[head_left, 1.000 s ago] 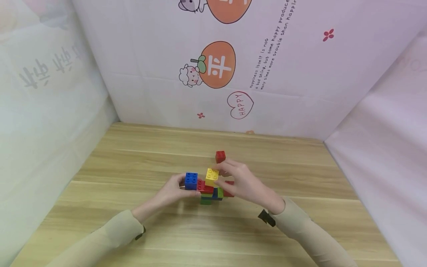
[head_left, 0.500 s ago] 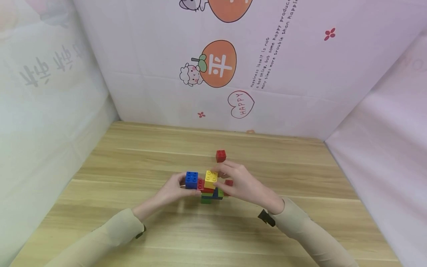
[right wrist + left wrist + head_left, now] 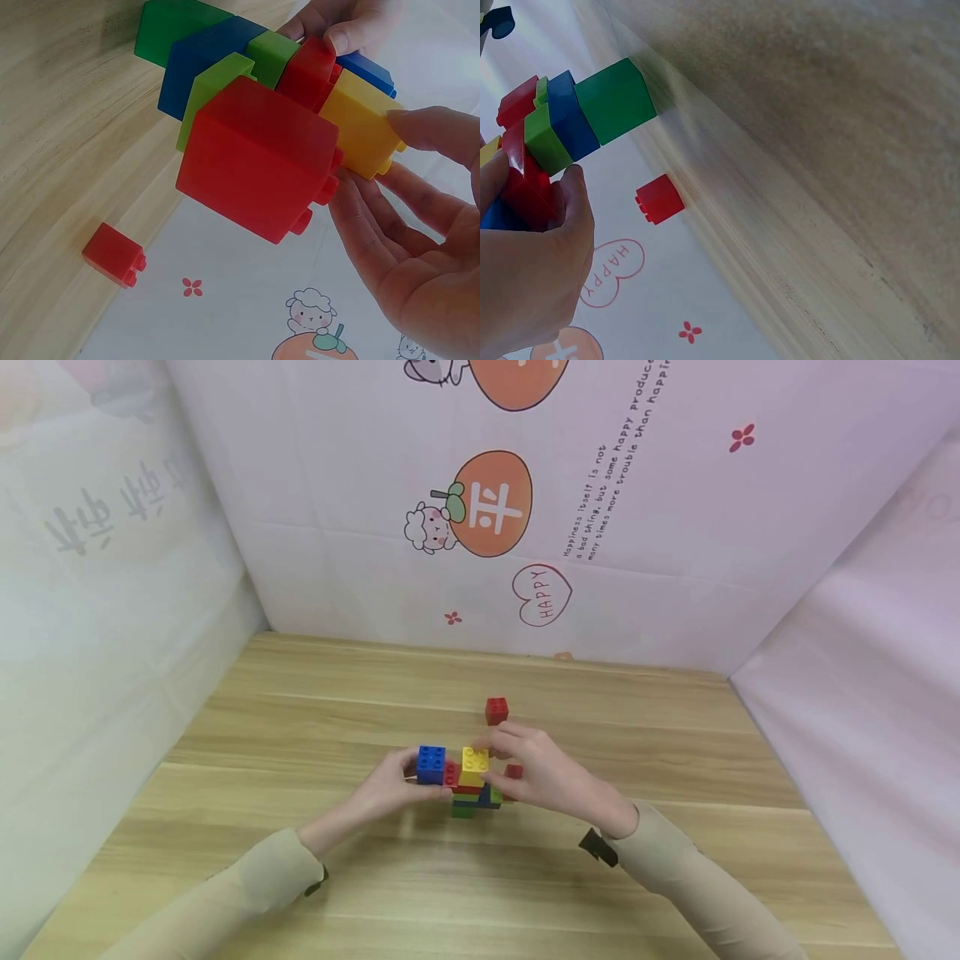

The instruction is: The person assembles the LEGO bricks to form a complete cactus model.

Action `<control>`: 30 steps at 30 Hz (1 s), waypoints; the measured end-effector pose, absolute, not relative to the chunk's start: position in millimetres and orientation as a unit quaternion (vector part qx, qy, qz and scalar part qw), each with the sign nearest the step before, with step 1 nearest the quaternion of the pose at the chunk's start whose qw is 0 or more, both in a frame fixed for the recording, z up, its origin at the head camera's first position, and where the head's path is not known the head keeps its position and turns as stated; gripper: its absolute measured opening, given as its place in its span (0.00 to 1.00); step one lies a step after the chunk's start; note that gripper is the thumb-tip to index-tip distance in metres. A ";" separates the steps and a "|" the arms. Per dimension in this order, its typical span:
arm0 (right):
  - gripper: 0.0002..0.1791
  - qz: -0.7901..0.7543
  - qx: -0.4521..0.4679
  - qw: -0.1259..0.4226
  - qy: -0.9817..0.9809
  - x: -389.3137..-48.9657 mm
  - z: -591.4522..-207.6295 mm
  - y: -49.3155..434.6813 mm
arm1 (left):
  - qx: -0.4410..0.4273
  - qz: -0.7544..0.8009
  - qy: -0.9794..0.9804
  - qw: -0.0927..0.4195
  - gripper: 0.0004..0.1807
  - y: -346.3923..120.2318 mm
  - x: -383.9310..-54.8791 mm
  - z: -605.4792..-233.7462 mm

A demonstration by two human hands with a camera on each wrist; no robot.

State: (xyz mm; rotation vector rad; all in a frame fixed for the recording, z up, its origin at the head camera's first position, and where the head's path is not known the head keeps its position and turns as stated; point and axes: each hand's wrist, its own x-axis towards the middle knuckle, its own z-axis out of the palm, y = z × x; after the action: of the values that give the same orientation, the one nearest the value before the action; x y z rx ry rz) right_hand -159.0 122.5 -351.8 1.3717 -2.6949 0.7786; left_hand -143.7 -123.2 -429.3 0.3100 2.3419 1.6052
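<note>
A stack of toy building bricks stands mid-table, with a green brick [image 3: 615,101] at its base and a dark blue brick [image 3: 571,116] above. Light green bricks [image 3: 214,94] follow, and a large red brick [image 3: 259,161] sits on the right side. Higher up, a red brick [image 3: 306,75] carries a blue brick [image 3: 431,765] on its left end. My left hand [image 3: 390,787] grips this upper red part beside the blue brick. Between thumb and fingers, my right hand [image 3: 551,770] pinches a yellow brick [image 3: 474,767], seated against the red brick's top.
A loose red brick [image 3: 496,711] lies on the wooden table [image 3: 360,693] behind the stack. Printed white cloth [image 3: 337,527] hangs at the back, with more cloth along both sides.
The yellow brick has come down and slightly left onto the red brick, the right hand moving with it. My left hand keeps its grip in about the same place.
</note>
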 end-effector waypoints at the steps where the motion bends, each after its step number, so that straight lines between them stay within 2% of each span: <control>1: 0.19 0.247 0.439 0.009 -0.864 -159.0 -351.5 122.4 | 0.108 0.556 0.812 0.142 0.30 -123.2 -143.7 -429.1; 30: 0.19 0.265 0.434 -0.002 -0.861 -161.1 -350.1 119.6 | 0.104 0.559 0.810 0.145 0.29 -121.7 -142.5 -427.1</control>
State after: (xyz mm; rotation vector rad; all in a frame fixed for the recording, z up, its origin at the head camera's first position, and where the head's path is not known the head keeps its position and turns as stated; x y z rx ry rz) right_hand -161.1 119.6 -350.1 1.3670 -2.7079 0.8353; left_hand -142.5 -121.7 -427.1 0.3006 2.3338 1.6096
